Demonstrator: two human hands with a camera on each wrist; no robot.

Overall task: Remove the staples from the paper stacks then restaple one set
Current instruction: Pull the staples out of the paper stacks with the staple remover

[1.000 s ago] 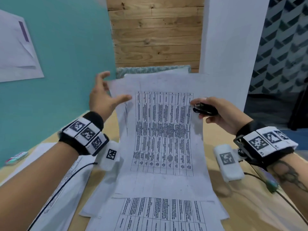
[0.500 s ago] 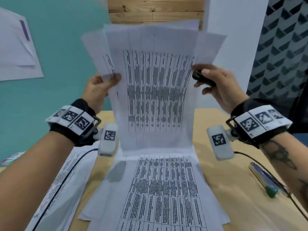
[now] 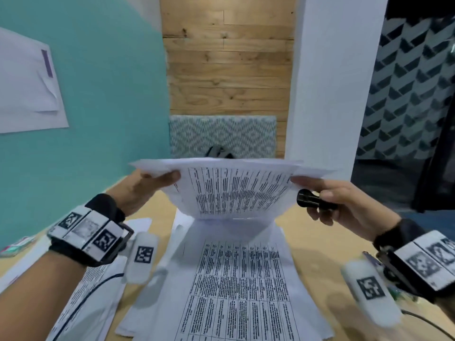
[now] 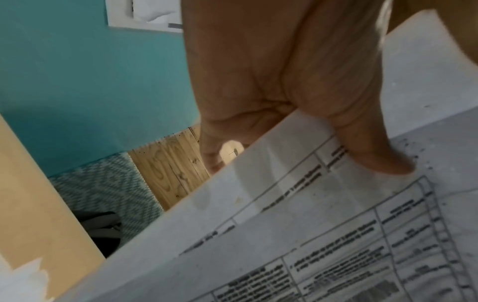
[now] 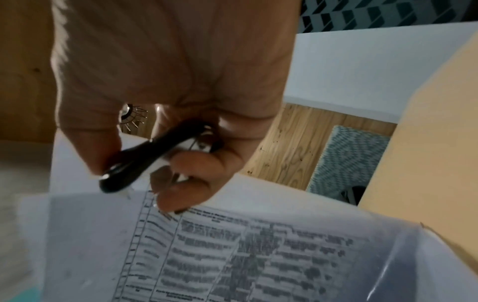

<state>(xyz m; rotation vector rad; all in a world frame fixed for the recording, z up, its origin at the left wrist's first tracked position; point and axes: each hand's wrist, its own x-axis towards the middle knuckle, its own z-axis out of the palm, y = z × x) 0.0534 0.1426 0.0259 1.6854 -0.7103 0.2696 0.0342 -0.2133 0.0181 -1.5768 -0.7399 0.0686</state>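
Observation:
A stack of printed table sheets (image 3: 234, 190) hangs in the air over the table, bowed, its lower edge touching the papers below. My left hand (image 3: 147, 187) pinches its left edge, thumb on top (image 4: 372, 155). My right hand (image 3: 327, 200) pinches the right edge with thumb and forefinger, and its other fingers curl round a black staple remover (image 3: 312, 200) (image 5: 150, 157). More printed sheets (image 3: 241, 286) lie spread flat on the wooden table (image 3: 310, 244) under the held stack. No staple is visible.
Another paper pile (image 3: 83, 296) lies under my left forearm. A small coloured box (image 3: 17, 244) sits at the table's left edge against the teal wall. A patterned rug (image 3: 221, 136) and a dark object lie on the floor beyond. A cable (image 3: 428, 323) runs at the right.
The held stack has come down from upright in front of me to a lower, flatter tilt, its bottom edge now on the table papers. Both hands moved down and forward.

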